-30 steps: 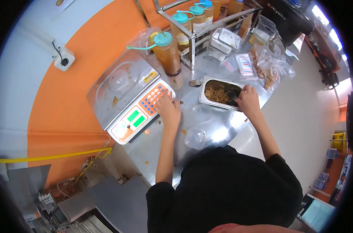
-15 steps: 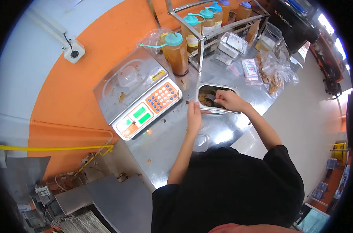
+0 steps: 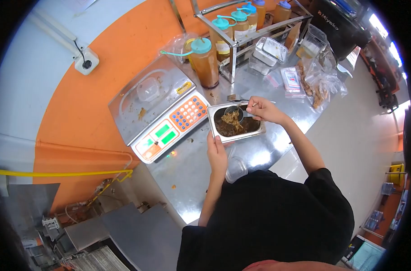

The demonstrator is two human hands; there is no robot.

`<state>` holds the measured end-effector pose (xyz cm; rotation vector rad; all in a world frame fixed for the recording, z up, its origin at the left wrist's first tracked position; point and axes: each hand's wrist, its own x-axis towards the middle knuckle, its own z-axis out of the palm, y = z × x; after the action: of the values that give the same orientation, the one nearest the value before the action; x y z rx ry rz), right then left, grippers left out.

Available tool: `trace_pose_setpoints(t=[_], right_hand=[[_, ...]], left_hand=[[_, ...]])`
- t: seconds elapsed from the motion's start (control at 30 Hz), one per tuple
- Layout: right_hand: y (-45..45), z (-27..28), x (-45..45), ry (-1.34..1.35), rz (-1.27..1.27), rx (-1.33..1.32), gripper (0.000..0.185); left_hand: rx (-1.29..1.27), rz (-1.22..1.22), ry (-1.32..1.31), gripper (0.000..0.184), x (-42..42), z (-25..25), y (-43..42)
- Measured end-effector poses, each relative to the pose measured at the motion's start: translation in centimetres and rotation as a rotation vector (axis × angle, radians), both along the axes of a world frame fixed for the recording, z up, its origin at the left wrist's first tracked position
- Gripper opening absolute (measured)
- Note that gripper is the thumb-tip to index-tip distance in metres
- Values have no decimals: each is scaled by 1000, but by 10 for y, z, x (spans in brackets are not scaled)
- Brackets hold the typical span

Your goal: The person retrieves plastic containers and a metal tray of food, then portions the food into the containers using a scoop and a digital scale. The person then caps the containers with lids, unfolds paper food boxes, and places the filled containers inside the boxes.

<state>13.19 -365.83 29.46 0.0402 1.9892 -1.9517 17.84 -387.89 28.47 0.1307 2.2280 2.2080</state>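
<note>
My left hand (image 3: 217, 157) grips a rectangular steel pan (image 3: 247, 137), right hand (image 3: 263, 109) a round dark scoop (image 3: 238, 110), now raising a crumbly brown portion (image 3: 231, 118)

A wide, curving band of matte orange paint (image 3: 101, 58) covers the wall beneath a pale blue-white upper section (image 3: 20, 99), where 1 boxy white wall socket (image 3: 86, 62) with a dark cable is mounted. Lower down, 1 bright yellow horizontal pipe (image 3: 56, 172) crosses both colours. A shiny silver metal table (image 3: 187, 162) stands against the wall, glaring white in patches, and carries a silver metal tube rack (image 3: 233, 67). Flat dark-grey metal panels (image 3: 133, 230) sit at lower left. A smooth pale-grey floor (image 3: 345, 135) stretches right, toward 3 glowing white light patches (image 3: 376, 27).
</note>
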Motion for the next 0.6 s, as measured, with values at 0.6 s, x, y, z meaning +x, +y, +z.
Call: trace_pose_setpoints(t=[0.6], right_hand=[[-197,41,-187,1478,122,1009,13]], left_hand=[[131,469,-60,34,49,-34,-95]])
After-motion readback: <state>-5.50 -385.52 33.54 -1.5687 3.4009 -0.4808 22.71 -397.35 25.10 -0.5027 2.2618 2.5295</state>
